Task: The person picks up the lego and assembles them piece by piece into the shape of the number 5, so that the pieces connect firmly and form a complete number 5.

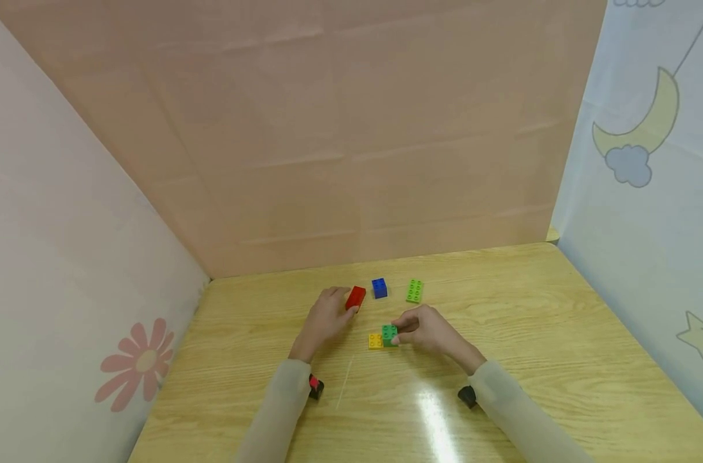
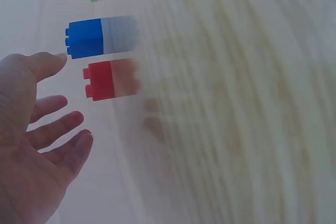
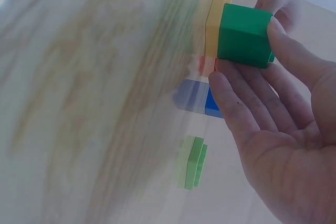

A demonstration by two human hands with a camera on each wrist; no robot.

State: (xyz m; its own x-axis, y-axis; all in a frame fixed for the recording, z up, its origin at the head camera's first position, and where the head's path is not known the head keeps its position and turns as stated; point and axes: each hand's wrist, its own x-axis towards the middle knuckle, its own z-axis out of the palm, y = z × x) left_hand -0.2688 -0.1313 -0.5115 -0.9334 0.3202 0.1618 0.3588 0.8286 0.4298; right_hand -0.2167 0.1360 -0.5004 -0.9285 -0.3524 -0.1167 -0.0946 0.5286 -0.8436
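Note:
My right hand (image 1: pixel 403 326) pinches a dark green brick (image 1: pixel 389 334) between thumb and fingers, and the brick sits against a yellow brick (image 1: pixel 375 341) on the wooden table (image 1: pixel 530 334). The right wrist view shows the dark green brick (image 3: pixel 244 35) in my right hand (image 3: pixel 244 52), with the yellow brick (image 3: pixel 218 17) just behind it. My left hand (image 1: pixel 344 308) lies open beside a red brick (image 1: pixel 356 297). In the left wrist view its fingers (image 2: pixel 58 121) are spread, a little short of the red brick (image 2: pixel 100 81).
A blue brick (image 1: pixel 379 287) and a light green brick (image 1: pixel 414 290) stand behind the hands, both also seen from the wrists as blue brick (image 2: pixel 84 38) and light green brick (image 3: pixel 192 162). Paper walls close the table at the left, back and right.

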